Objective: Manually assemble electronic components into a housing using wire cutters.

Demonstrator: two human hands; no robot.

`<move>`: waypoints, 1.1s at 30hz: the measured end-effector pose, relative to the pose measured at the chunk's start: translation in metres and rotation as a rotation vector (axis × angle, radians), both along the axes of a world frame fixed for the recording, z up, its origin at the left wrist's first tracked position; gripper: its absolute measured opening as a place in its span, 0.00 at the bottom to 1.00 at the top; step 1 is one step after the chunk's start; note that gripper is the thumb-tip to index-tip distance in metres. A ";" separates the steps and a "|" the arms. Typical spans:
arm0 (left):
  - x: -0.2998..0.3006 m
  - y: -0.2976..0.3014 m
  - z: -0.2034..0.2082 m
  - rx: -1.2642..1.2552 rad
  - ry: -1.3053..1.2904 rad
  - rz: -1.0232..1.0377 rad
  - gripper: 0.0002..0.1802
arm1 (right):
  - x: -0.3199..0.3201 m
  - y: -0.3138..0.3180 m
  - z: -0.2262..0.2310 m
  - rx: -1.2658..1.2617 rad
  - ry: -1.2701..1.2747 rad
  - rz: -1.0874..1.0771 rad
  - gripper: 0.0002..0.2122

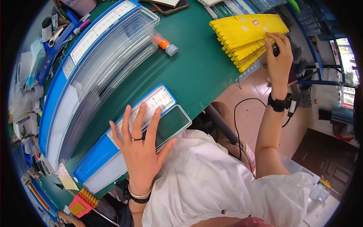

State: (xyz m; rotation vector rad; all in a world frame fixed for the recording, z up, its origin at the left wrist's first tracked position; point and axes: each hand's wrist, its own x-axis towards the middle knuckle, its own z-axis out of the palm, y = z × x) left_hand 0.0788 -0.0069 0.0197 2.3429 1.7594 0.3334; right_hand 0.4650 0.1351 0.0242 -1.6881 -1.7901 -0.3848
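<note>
My left hand (141, 145) lies with fingers spread over a long blue plastic case (102, 155), its fingertips on the white gridded strip (157, 101) inside. A clear lid (176, 123) lies alongside the case, on the side nearer my body, partly under that hand. At the far right, my right hand (279, 53) reaches a fanned stack of yellow plates (249, 32) with toothed ends. Its thumb and fingertips pinch the near edge of the stack; how many plates are between them is hidden.
Nested clear lids (113, 56) and another long blue case (56, 98) stretch along the left. An orange tube with a grey cap (171, 50) lies beside them on the green table (193, 68). Tools and supplies crowd the far left. A black cable (245, 100) hangs at the right.
</note>
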 end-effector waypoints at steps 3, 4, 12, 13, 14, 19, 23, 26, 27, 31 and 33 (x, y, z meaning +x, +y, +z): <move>0.000 0.001 -0.001 0.007 -0.008 0.002 0.38 | -0.012 0.002 0.005 -0.047 -0.141 -0.102 0.08; 0.000 0.001 -0.001 0.010 -0.033 0.002 0.37 | -0.014 0.003 0.008 -0.073 -0.227 -0.160 0.08; 0.000 0.000 -0.003 0.053 -0.025 -0.005 0.37 | -0.017 0.008 0.019 -0.163 -0.408 -0.162 0.06; -0.001 -0.001 -0.003 0.060 -0.028 -0.002 0.37 | -0.019 0.009 0.019 -0.186 -0.456 -0.156 0.07; -0.001 -0.003 -0.003 0.068 -0.032 0.001 0.38 | -0.018 0.010 0.019 -0.183 -0.454 -0.153 0.07; -0.002 -0.006 0.001 0.068 -0.039 -0.013 0.38 | 0.013 0.019 0.016 -0.154 -0.054 0.044 0.07; -0.009 -0.008 0.012 0.053 -0.349 -0.033 0.47 | -0.023 -0.030 0.089 -0.090 0.283 0.223 0.08; -0.003 -0.001 0.049 0.171 -0.529 -0.204 0.53 | -0.052 -0.097 0.146 0.135 0.476 0.409 0.07; 0.000 0.002 0.060 0.194 -0.573 -0.267 0.55 | -0.053 -0.111 0.163 0.085 0.519 0.604 0.07; 0.067 0.020 0.068 0.202 -1.103 -0.501 0.54 | -0.055 -0.120 0.195 0.289 0.447 1.116 0.11; 0.102 0.011 0.065 0.175 -1.136 -0.560 0.53 | -0.078 -0.120 0.202 0.324 0.458 1.148 0.11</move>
